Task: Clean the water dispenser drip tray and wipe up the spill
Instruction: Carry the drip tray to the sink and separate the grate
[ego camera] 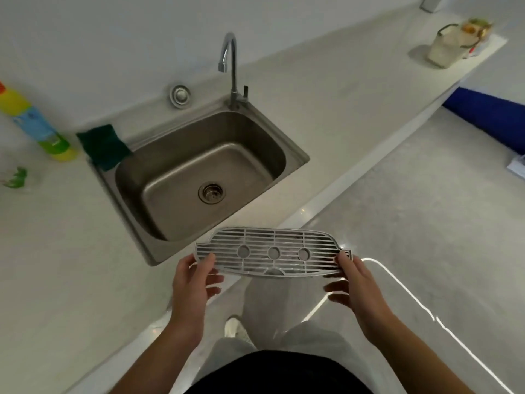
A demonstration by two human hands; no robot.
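Now | left hand [193,282] grips drip tray [272,253] | right hand [350,282] grips other end | near sink [199,172]

Drip tray [272,253] between both hands

The left hand [193,282] reaches forward and pinches one end of the drip tray grille [272,244], thumb on top, fingers beneath; the right hand [353,282], level with it, pinches the other end the same way.
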